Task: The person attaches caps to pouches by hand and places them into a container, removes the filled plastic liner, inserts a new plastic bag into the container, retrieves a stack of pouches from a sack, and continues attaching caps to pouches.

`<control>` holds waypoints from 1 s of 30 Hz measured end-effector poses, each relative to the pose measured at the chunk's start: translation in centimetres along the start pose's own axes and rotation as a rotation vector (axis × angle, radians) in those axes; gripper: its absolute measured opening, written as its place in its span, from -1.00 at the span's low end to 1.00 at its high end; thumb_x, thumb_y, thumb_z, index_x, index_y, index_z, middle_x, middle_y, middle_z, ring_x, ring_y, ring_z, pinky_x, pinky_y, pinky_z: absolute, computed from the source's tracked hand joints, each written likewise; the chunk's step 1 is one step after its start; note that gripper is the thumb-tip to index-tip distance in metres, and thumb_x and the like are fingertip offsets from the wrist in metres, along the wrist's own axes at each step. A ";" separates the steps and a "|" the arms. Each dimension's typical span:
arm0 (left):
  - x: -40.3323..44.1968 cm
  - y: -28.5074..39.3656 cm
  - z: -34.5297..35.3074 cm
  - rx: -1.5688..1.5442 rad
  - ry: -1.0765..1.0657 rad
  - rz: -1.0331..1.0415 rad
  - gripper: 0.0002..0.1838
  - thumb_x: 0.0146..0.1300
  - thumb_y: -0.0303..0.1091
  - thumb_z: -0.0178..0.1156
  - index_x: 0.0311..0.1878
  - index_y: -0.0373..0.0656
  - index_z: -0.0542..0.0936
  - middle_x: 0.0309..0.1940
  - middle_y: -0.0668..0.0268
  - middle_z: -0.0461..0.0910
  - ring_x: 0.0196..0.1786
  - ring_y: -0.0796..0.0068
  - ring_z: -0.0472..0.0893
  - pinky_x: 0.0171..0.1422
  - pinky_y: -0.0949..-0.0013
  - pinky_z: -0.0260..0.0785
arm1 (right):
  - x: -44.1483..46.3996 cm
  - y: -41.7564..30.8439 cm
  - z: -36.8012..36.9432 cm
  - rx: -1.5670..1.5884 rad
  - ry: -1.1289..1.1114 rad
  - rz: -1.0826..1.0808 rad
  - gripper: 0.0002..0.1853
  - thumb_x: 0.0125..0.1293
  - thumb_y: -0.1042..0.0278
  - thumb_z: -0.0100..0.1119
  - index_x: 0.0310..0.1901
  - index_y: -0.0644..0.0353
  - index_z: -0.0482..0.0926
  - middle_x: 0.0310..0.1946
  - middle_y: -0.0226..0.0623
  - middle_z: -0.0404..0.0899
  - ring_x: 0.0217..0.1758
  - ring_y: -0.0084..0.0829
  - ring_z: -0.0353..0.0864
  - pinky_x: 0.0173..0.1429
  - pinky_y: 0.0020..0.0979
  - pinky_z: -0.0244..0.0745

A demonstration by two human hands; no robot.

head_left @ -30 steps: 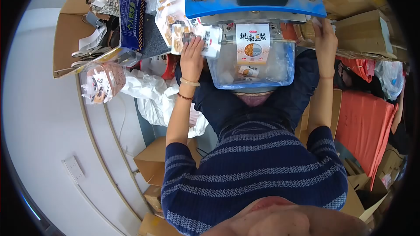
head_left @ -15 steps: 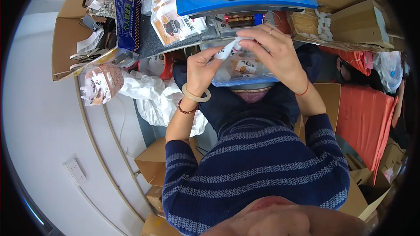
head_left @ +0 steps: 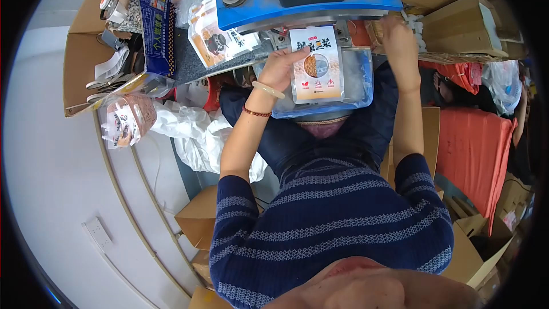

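My left hand pinches the left edge of a printed packaging pouch, with the thumb on its front. The pouch is flat and upright, white and orange, with a round picture in the middle. Beneath it is a blue-rimmed tray with clear plastic inside. My right hand reaches to the right side of the bench, beside small white plastic pieces. Its fingers are blurred and partly hidden, so their grip is unclear.
A blue press with springs stands at the front. More printed pouches lie on the bench to its left. An open cardboard box is at far left, another cardboard box at right. Red wrapped material stands lower right.
The pouch, earlier tilted between both hands, now faces up in my left hand alone. My right hand has let go of it and moved right, to the white pieces.
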State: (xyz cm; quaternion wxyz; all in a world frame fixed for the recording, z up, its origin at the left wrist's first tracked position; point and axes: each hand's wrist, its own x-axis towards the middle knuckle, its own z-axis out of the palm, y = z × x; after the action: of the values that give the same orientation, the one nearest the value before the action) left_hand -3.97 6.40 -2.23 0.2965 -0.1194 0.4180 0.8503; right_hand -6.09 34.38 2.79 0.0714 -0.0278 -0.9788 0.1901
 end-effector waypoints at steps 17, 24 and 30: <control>-5.3 0.4 -12.4 1.741 0.549 1.126 -0.61 0.04 -0.63 0.19 0.00 -0.21 0.65 -0.01 0.18 0.68 0.17 0.13 0.61 0.32 0.08 0.36 | -0.5 5.0 1.0 -0.068 0.341 -0.055 -0.70 0.37 0.49 -0.01 0.11 0.20 0.53 -0.20 0.14 0.59 -0.10 0.17 0.57 -0.05 -0.07 0.51; -7.6 0.9 -4.7 0.818 0.452 0.790 -0.77 0.26 -0.58 0.23 -0.02 -0.35 0.69 -0.16 0.35 0.71 -0.14 0.68 0.58 0.00 0.58 0.42 | -7.7 -3.9 1.1 0.879 -0.252 -0.075 -0.65 0.43 0.48 0.14 0.22 0.21 0.47 -0.14 -0.40 0.63 -0.06 -0.61 0.57 0.04 -0.58 0.43; -7.8 0.3 0.0 0.757 0.306 0.671 -0.79 0.26 -0.58 0.26 -0.05 -0.36 0.70 -0.23 0.34 0.71 -0.21 0.70 0.59 -0.09 0.60 0.44 | -6.3 -10.3 -1.8 0.941 -0.107 -0.323 -0.71 0.23 0.51 0.35 0.00 0.23 0.65 -0.22 -0.38 0.67 -0.22 -0.60 0.57 -0.13 -0.57 0.46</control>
State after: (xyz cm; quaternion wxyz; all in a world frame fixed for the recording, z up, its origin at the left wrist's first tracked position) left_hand 2.04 3.05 1.48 -0.0338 0.0135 0.7495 0.6610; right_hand 0.12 25.02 7.53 0.0543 0.1691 -0.7810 0.5987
